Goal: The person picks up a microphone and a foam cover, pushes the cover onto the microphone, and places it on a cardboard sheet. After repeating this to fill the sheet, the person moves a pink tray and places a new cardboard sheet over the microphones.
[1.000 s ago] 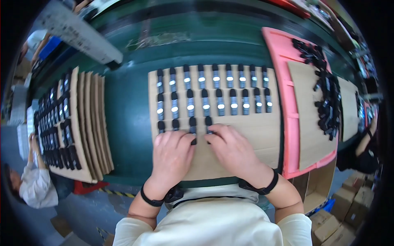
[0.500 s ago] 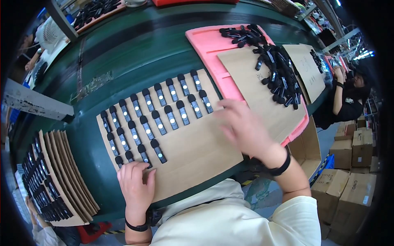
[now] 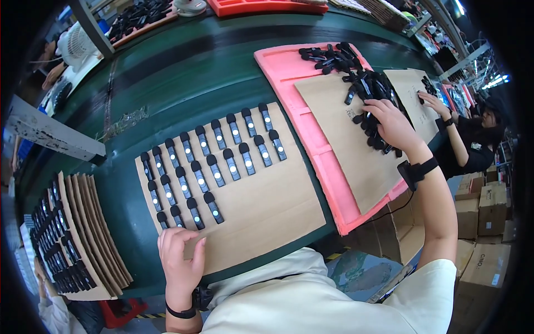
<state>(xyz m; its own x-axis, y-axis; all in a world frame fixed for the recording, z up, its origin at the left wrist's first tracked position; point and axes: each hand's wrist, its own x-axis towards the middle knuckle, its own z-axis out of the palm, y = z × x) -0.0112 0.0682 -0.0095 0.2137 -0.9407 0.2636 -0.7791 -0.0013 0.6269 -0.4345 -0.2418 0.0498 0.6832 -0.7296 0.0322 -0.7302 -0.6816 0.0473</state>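
Observation:
Small black microphones (image 3: 231, 162) with round foam tops lie in neat slanted rows on a brown cardboard sheet (image 3: 267, 222); each has a pale dot on its body. My left hand (image 3: 181, 256) rests at the sheet's near left edge, thumb apart from the fingers, just below the third row and holding nothing. To the right, my right hand (image 3: 395, 128) reaches over a loose heap of the same microphones (image 3: 371, 83), fingers stretched out and fingertips at the heap's left side. That heap lies on a second cardboard sheet (image 3: 328, 117) set on a pink foam tray (image 3: 311, 133).
Upright cardboard sheets with rows of microphones (image 3: 89, 234) stand at the left. A metal post (image 3: 53, 131) juts in above them. Across the green belt (image 3: 183, 78) is a red tray (image 3: 261, 6). At right, a co-worker (image 3: 473, 133) handles another sheet; cartons (image 3: 481, 261) are stacked below.
My right hand has moved right and away from me, from beside the rows to the heap. My left hand has slid slightly toward me, uncovering a microphone's lower end. The co-worker's arm has reached over their sheet.

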